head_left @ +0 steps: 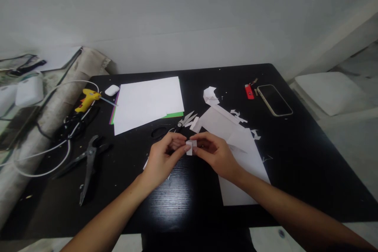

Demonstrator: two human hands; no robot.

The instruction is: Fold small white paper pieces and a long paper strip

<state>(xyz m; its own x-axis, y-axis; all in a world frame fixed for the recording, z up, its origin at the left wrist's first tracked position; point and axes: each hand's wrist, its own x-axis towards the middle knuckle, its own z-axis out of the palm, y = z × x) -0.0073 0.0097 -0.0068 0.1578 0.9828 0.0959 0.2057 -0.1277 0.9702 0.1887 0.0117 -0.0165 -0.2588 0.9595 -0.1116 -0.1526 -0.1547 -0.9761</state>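
Well left of scissors [179, 125]: yellow glue gun [87, 101], pliers [90, 153]. Just left of scissors: stacked paper sheets [147, 102]. On near side of scissors: left hand [162, 154], in a thumb-and-finger pinch on small folded white paper piece [189, 148]; then right hand [217, 154], pinching same piece from its right. Looks nearly weightless, crisp at creases, easily crushed. Calls for light fingertip hold on edges, near folds. Right of scissors: white sheet [246, 181], paper scraps [238, 116]; well right, red lighter [249, 91], smartphone [276, 100].

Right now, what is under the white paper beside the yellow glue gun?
Green paper shows at its near right corner, purple paper along its left edge; whatever else lies beneath is covered.
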